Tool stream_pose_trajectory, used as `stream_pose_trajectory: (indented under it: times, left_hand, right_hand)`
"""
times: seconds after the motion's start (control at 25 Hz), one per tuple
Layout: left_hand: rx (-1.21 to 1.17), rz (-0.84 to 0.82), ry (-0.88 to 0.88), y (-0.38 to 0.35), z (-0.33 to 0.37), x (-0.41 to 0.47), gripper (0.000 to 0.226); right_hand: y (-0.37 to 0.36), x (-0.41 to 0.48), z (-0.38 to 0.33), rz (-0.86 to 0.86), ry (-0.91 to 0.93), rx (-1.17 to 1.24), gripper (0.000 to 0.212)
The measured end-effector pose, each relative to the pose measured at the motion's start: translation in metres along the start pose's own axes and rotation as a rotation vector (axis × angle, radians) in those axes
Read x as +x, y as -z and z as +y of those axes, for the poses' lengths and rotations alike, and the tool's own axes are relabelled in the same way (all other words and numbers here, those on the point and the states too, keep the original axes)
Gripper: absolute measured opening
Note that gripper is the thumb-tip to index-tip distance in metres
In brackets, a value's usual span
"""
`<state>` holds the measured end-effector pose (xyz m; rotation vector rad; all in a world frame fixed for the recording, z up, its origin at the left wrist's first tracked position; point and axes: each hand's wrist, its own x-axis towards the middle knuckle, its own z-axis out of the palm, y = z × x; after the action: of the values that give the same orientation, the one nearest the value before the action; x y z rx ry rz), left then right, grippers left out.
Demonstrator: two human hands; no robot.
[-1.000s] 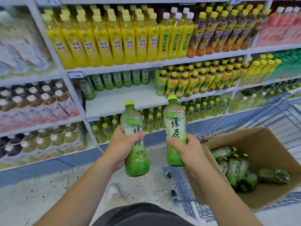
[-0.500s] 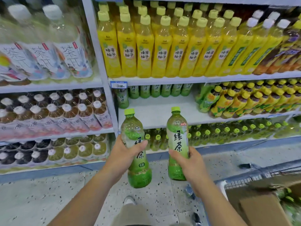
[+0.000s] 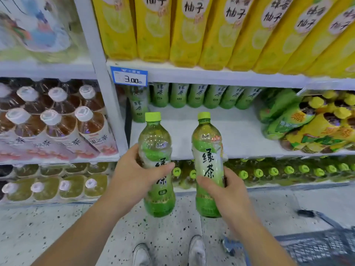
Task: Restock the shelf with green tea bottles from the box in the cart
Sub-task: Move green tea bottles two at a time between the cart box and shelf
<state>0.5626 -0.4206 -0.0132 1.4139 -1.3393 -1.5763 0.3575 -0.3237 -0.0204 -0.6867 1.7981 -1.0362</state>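
I hold two green tea bottles upright in front of the middle shelf. My left hand (image 3: 134,175) grips the left bottle (image 3: 155,146) round its middle. My right hand (image 3: 228,194) grips the right bottle (image 3: 207,148) near its lower half. Both have light green caps and green labels. The white shelf (image 3: 230,129) just behind them has a bare front area, with a row of matching green tea bottles (image 3: 194,95) standing at its back. The box is out of view; only a corner of the blue cart (image 3: 315,248) shows at the bottom right.
Yellow bottles (image 3: 192,29) fill the shelf above, behind a price tag (image 3: 129,76). Yellow-capped bottles (image 3: 315,123) crowd the right of the middle shelf. White-capped brown tea bottles (image 3: 57,121) stand left of the upright post (image 3: 101,73). Green-capped bottles (image 3: 272,171) line the lower shelf. My shoes (image 3: 196,250) stand on speckled floor.
I have stepped closer to the shelf, so both bottles now sit right before its bare front. The box has left the view and only the cart's corner remains.
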Motion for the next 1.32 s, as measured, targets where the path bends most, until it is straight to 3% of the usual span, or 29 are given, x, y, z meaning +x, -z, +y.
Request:
stream_pose_trajectory:
  times: [0.24, 0.52, 1.04, 1.2, 1.32]
  left_hand:
    - [0.074, 0.156, -0.112, -0.022, -0.031, 0.065, 0.040]
    - [0.201, 0.277, -0.245, -0.028, -0.024, 0.120, 0.047]
    - [0.097, 0.198, -0.533, -0.040, -0.037, 0.152, 0.063]
    - [0.120, 0.280, -0.367, -0.050, -0.061, 0.149, 0.058]
    - [0.265, 0.374, -0.224, -0.057, -0.082, 0.150, 0.063]
  right_hand:
    - [-0.006, 0.076, 0.023, -0.076, 0.104, -0.088, 0.016]
    - [-0.021, 0.158, 0.014, -0.075, 0.225, -0.152, 0.038]
    - [-0.031, 0.205, 0.027, -0.033, 0.490, -0.041, 0.053]
    - [-0.029, 0.205, 0.035, -0.087, 0.494, -0.014, 0.048]
    - [-0.028, 0.209, 0.033, -0.114, 0.495, -0.042, 0.047]
